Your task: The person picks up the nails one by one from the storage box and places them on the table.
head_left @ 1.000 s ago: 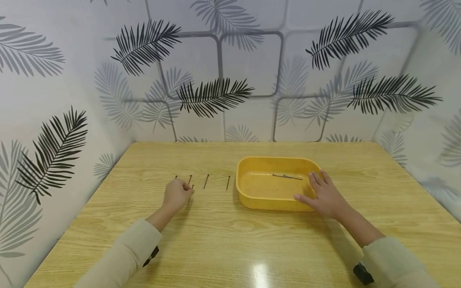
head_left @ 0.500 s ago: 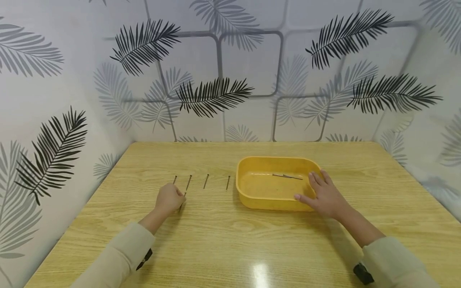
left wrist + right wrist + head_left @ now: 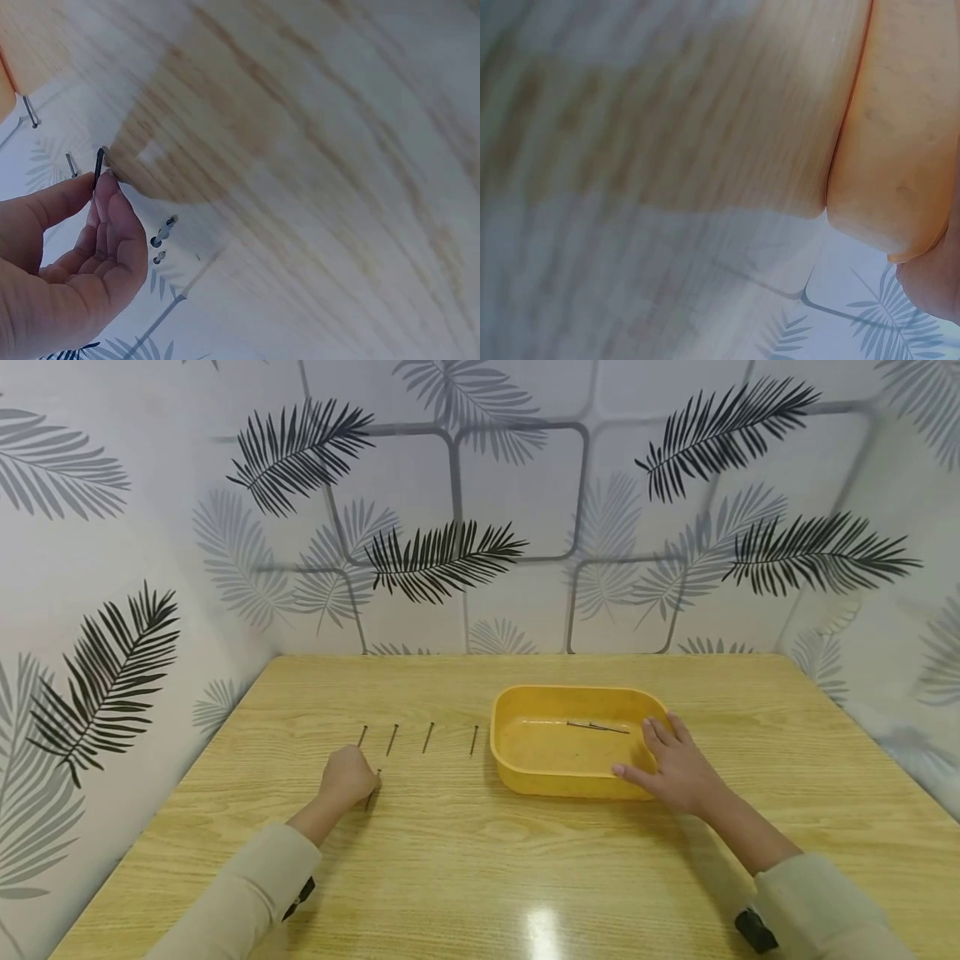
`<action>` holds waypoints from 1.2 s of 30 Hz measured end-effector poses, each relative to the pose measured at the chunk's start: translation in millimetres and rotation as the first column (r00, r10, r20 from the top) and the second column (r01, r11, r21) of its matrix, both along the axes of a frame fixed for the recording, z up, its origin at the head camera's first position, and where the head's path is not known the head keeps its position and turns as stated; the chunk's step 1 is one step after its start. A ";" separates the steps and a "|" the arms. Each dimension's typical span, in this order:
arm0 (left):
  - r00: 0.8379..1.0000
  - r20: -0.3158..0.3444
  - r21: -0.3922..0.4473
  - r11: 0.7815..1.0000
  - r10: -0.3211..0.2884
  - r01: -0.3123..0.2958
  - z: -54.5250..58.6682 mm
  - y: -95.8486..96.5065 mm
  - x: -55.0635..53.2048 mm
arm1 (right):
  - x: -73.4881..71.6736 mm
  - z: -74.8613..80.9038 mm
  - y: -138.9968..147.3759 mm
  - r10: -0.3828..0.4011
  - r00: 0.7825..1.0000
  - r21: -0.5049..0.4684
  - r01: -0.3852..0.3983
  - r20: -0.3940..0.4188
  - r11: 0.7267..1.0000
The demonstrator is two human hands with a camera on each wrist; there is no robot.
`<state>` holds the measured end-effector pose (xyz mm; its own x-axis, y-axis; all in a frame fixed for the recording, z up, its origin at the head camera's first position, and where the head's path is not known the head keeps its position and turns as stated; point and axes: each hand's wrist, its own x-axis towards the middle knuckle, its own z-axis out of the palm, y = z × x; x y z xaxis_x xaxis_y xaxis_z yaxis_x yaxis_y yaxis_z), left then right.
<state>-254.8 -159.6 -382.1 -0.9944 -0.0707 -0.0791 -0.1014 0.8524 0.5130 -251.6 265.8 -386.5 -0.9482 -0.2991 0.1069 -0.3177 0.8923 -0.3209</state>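
In the head view my left hand (image 3: 348,779), low over the table left of centre, pinches a dark nail (image 3: 372,791) between thumb and fingertips. The left wrist view shows this nail (image 3: 98,171) at the fingertips. Just beyond the hand, several loose nails (image 3: 427,737) lie spaced out in a row. My right hand (image 3: 678,770) rests over the near right corner of a yellow plastic tray (image 3: 570,785), fingers extended and spread, thumb on the front rim. Inside the tray lie a few thin nails (image 3: 609,728). Only a sliver of the right hand (image 3: 934,277) shows in the right wrist view.
The light wood-grain table (image 3: 480,868) runs back to a wall (image 3: 517,602) patterned with leaves. Another wall (image 3: 90,568) rises along the left side. A patch of light glares on the table's near part.
My left hand has moved left and slightly nearer with the pinched nail, uncovering more of the nails behind it. The right hand and the tray keep their places.
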 end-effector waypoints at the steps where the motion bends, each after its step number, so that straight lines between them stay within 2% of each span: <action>1: 1.000 0.001 -0.016 1.000 -0.004 0.004 0.3 0.0 -0.2 | 0.0 0.1 -0.1 0.001 1.000 -0.001 -0.001 -0.001 1.000; 8: 1.000 0.006 -0.066 0.998 -0.011 0.012 1.5 0.8 -1.9 | 0.3 0.2 -0.1 0.002 1.000 0.003 -0.002 -0.002 1.000; 22: 1.000 0.016 -0.067 0.998 0.006 -0.005 0.4 2.8 -7.0 | -0.1 -0.3 0.0 0.005 1.000 0.001 -0.005 -0.005 1.000; 36: 1.000 0.023 -0.090 0.996 0.009 -0.007 1.3 4.1 -6.6 | -0.3 -0.5 -0.2 0.000 1.000 0.012 0.000 -0.005 1.000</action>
